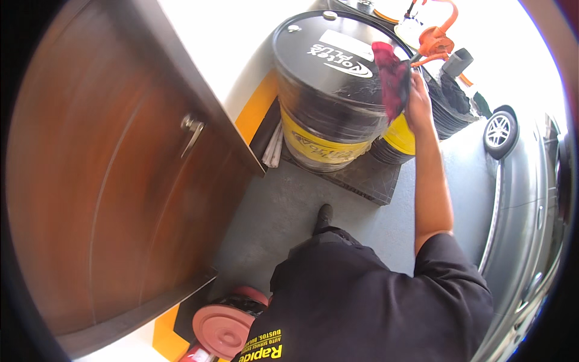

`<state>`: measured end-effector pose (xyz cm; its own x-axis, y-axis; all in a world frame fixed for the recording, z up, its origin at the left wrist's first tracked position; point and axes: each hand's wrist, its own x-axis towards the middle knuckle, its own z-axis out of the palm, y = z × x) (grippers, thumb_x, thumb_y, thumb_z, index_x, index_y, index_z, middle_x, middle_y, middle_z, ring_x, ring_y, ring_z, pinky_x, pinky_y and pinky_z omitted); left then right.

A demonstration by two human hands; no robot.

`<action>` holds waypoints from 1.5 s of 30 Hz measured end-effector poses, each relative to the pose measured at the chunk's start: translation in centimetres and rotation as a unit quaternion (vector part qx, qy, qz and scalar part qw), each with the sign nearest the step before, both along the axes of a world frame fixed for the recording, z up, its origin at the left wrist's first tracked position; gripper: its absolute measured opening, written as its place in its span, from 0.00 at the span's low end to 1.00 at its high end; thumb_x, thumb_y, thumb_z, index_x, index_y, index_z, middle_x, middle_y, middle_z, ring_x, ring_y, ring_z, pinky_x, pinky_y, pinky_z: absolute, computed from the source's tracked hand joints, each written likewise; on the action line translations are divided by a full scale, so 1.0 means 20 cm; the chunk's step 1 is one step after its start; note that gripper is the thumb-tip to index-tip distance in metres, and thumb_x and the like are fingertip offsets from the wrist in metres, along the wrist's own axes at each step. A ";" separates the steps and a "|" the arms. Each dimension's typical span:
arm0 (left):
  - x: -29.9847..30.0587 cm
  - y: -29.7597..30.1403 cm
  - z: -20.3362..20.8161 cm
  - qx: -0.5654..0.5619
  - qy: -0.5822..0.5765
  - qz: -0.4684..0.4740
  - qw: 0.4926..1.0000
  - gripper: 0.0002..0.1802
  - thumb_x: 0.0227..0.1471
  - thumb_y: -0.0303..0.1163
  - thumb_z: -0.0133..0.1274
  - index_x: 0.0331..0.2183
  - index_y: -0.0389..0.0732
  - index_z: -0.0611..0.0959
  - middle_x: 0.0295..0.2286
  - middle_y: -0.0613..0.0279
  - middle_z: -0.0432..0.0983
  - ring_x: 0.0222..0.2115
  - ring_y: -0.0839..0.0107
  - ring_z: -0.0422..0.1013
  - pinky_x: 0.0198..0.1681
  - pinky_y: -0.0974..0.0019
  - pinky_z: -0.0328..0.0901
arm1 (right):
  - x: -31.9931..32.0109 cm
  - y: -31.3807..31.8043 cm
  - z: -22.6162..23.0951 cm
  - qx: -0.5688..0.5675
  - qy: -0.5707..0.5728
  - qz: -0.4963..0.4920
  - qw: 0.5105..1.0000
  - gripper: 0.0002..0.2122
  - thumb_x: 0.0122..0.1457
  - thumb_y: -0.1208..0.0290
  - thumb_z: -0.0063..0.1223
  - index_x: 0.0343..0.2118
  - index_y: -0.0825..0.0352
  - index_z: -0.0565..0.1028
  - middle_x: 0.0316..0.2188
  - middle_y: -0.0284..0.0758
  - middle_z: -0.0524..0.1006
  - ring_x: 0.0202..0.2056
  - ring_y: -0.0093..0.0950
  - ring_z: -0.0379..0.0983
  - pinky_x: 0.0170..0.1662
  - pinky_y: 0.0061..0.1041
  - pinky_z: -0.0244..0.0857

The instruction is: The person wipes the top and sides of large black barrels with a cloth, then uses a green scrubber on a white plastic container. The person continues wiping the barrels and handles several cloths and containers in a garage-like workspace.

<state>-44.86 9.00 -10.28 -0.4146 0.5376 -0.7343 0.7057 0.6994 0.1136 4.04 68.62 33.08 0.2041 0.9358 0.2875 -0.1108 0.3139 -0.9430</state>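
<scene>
My right hand (417, 105) reaches forward with the arm stretched out. Its fingers are closed on a crumpled red and dark cloth (389, 72). The cloth hangs beside the right rim of a black steel drum (338, 78) that has a yellow band and plastic wrap around its side. Just beyond my hand is an orange hand pump (435, 42) with a curved handle. Whether the cloth touches the drum I cannot tell. My left hand is out of the picture.
A brown wooden door (114, 163) with a metal handle fills the left. The drum rests on a black pallet (371, 178). More drums stand behind it. A grey car (512, 229) is on the right. Near my left side sits a pinkish-red round-lidded bin (222, 329).
</scene>
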 end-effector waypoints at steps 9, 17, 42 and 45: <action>-0.06 0.90 0.12 0.090 -0.147 0.310 0.935 0.19 0.57 0.42 0.60 0.40 0.34 0.85 0.27 0.53 0.83 0.27 0.57 0.80 0.34 0.54 0.75 | 0.04 0.50 -0.26 -0.043 -0.423 0.038 0.904 0.08 0.73 0.72 0.47 0.50 0.66 0.72 0.43 0.46 0.80 0.47 0.41 0.79 0.53 0.39 0.70; 0.02 1.26 0.21 -0.051 -0.231 0.129 0.963 0.09 0.60 0.37 0.58 0.33 0.41 0.83 0.20 0.64 0.74 0.19 0.68 0.71 0.23 0.58 0.66 | -0.51 0.68 -0.19 -0.055 -0.397 0.224 0.888 0.09 0.72 0.67 0.47 0.50 0.64 0.71 0.42 0.52 0.81 0.48 0.53 0.78 0.52 0.47 0.70; -0.39 2.71 -0.12 -0.083 -0.322 0.241 0.912 0.22 0.66 0.46 0.51 0.51 0.40 0.81 0.36 0.62 0.78 0.35 0.66 0.74 0.36 0.57 0.69 | -0.77 1.28 -0.22 -0.069 -0.309 0.318 0.894 0.07 0.70 0.72 0.50 0.47 0.67 0.74 0.45 0.47 0.83 0.51 0.47 0.80 0.54 0.41 0.73; -0.26 2.67 -0.04 -0.118 -0.304 0.155 0.933 0.22 0.66 0.45 0.50 0.54 0.42 0.80 0.38 0.62 0.78 0.38 0.65 0.74 0.39 0.56 0.70 | -0.59 1.02 -0.16 -0.073 -0.332 0.342 0.876 0.06 0.70 0.77 0.49 0.46 0.71 0.72 0.49 0.48 0.81 0.57 0.46 0.77 0.58 0.40 0.71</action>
<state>-50.14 62.36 -11.08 0.0082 0.2552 -0.9668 0.3211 0.9150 0.2443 -7.72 88.98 29.94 -0.5861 0.8102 -0.0033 0.3619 0.2581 -0.8958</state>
